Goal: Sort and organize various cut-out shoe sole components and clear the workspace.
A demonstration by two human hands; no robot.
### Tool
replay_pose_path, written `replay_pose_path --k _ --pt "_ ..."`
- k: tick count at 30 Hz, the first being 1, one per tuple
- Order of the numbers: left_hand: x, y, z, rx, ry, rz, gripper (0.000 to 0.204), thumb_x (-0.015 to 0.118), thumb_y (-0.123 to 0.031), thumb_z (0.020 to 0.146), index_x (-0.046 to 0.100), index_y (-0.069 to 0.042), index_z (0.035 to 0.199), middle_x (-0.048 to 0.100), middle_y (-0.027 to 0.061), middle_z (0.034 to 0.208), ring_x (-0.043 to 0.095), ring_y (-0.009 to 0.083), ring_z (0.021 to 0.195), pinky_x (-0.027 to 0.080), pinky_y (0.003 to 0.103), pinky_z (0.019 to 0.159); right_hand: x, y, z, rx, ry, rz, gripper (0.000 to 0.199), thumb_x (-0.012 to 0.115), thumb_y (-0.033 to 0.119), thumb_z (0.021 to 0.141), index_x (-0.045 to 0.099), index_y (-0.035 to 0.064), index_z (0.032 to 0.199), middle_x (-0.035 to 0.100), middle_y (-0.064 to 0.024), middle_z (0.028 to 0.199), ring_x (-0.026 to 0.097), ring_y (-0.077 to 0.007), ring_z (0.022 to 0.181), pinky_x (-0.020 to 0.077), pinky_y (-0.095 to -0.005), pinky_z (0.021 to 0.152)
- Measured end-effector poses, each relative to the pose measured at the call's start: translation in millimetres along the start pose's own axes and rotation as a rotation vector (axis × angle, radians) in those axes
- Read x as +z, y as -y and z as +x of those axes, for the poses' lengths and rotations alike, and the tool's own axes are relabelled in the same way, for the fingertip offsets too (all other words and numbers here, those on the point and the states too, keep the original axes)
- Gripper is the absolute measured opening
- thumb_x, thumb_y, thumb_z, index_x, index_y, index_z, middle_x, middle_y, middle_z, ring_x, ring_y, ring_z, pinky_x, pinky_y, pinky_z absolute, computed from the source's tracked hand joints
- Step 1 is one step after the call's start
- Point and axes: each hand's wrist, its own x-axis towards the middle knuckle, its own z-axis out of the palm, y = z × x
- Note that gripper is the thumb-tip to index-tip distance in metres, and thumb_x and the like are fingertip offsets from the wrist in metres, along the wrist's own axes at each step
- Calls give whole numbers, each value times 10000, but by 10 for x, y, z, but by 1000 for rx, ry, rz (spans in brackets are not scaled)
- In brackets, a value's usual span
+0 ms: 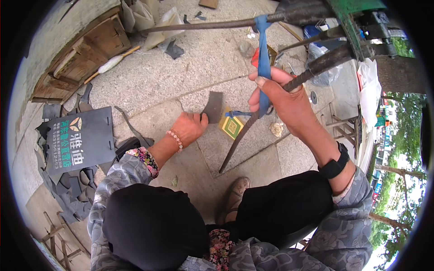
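My left hand (191,130) is closed at the edge of a dark grey, flat piece that looks like rubber or leather (213,106), low over the stone paving. A bead bracelet circles that wrist. My right hand (287,97) grips a blue strap (263,49), which is looped over a long dark rod above. Under the right palm passes a ribbed metal bar (323,63); its thin end slants down past a yellow and green box (231,126). Whether the right fingers also wrap the bar is hidden.
Dark offcuts (74,194) and a grey printed sign board (81,140) lie at the left. A wooden box (86,54) and a white-wrapped stick (110,64) are at the back left. A green metal frame (350,27) holds the bars at the upper right, near plastic bags (323,70).
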Motion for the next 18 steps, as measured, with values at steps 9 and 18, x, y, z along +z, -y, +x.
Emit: replay_pose_path --k 9,18 --pt "-642 602 -826 -744 -258 -820 344 533 22 693 554 14 1036 582 205 777 605 350 729 484 405 662 -467 -71 -161 184 417 -753 437 651 418 848 627 -9 933 625 -83 714 585 -178 639 467 -326 608" --pt "-1315 1076 -2269 -1040 -57 -189 398 600 -38 745 568 -22 1141 606 168 940 603 354 813 486 408 708 726 157 -341 -332 812 -773 342 657 324 807 553 7 879 625 -209 798 605 -423 811 467 -497 704"
